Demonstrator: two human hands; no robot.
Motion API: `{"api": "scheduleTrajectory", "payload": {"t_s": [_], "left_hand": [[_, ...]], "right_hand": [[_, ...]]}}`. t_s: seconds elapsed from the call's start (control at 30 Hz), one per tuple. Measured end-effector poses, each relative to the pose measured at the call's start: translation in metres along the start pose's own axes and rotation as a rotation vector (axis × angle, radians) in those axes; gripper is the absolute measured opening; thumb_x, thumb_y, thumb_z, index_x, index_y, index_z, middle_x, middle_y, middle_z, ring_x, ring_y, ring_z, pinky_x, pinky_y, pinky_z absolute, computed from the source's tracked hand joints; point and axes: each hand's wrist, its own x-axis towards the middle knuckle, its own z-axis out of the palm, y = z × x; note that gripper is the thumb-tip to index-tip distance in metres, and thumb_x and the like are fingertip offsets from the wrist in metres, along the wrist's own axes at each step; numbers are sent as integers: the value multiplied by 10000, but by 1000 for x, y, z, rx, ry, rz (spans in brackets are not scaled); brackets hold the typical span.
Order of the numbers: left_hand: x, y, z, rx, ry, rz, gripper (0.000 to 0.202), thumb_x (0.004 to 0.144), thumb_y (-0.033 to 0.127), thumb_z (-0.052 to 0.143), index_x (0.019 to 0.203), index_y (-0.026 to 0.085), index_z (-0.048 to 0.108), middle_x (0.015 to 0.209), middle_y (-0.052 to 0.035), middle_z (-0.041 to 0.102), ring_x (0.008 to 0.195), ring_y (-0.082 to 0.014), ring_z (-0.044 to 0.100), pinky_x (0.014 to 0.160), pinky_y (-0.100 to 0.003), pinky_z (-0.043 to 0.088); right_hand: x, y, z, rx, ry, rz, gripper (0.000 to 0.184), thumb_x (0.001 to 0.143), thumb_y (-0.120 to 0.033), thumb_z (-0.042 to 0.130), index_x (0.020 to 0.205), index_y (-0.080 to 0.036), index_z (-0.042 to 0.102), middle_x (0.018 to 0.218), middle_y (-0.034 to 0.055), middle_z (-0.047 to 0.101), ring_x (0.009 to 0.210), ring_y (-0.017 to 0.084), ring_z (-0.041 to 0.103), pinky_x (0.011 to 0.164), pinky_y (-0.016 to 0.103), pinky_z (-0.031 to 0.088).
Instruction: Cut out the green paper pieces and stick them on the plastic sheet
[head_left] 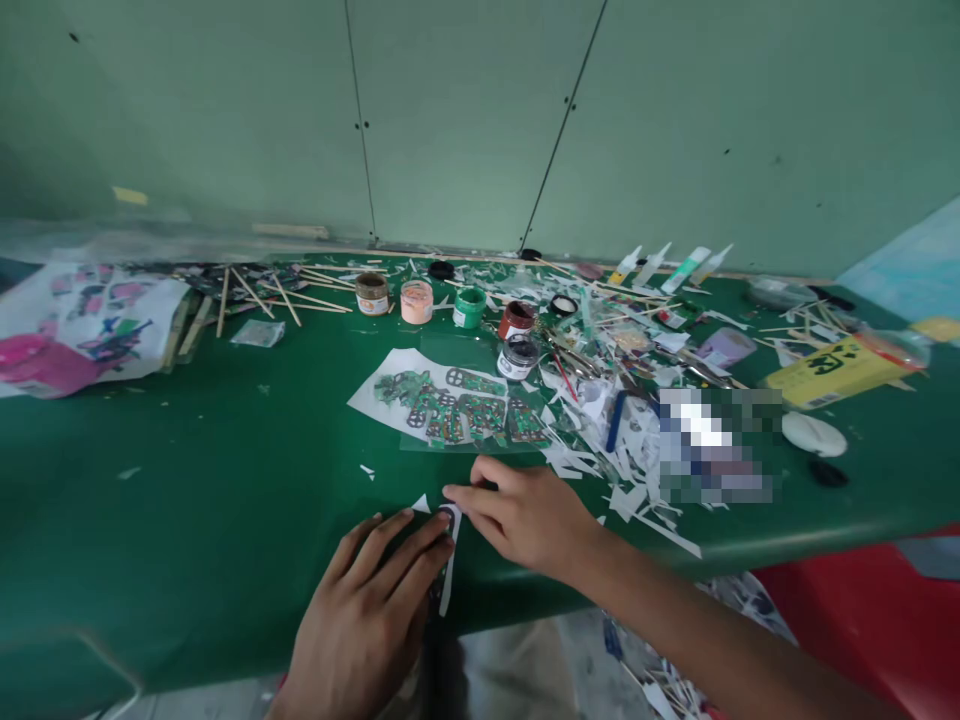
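My left hand (382, 590) lies flat on the table's near edge, fingers stretched out and pressing down a narrow strip of white paper (452, 560). Dark printed or painted shapes show on the strip, partly hidden under these fingers. At the strip's upper end, my right hand (517, 510) has its index finger and thumb close together on the paper's edge, the other fingers curled. A small white scrap (421, 503) lies just above the left fingertips. Beyond the hands rests a white sheet (375, 388) with green and black painted cut-out shapes (480, 415).
Paint jars (470, 308) stand behind the painted sheet on the green table (187, 500). Paper scraps (577, 450), brushes and sticks are heaped to the right, near a yellow-labelled container (832, 370). At the left lie a pink object (45, 365) and a printed sheet (161, 300).
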Motion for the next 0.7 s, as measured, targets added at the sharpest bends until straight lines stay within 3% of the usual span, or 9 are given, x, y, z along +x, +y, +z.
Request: {"api": "scheduleTrajectory", "payload": {"t_s": [0.3,0.57,0.7], "left_hand": [[-1,1,0,-17,-21,-13,377,893,79,405,1110,242,667,1215,67,681,1074,-208,580,962,-388,376],[-1,1,2,32,-39,7,419,881,88,395,1200,211,637,1195,27,693,1056,-211,583,966,-373,359],[-1,2,2,54,-59,23,421,875,103,390,1199,203,639,1207,16,688,1071,-226,575,967,-393,352]], "right_hand": [[0,3,3,-41,6,-81,315,966,-242,406,1104,-263,689,862,12,620,533,89,435,494,282,274],[6,6,-13,-209,-197,-271,362,919,-119,448,1257,-155,573,872,38,664,616,142,542,479,319,298],[5,5,-14,-233,-217,-284,424,916,-110,413,1321,-141,531,891,49,687,635,169,570,465,335,312]]}}
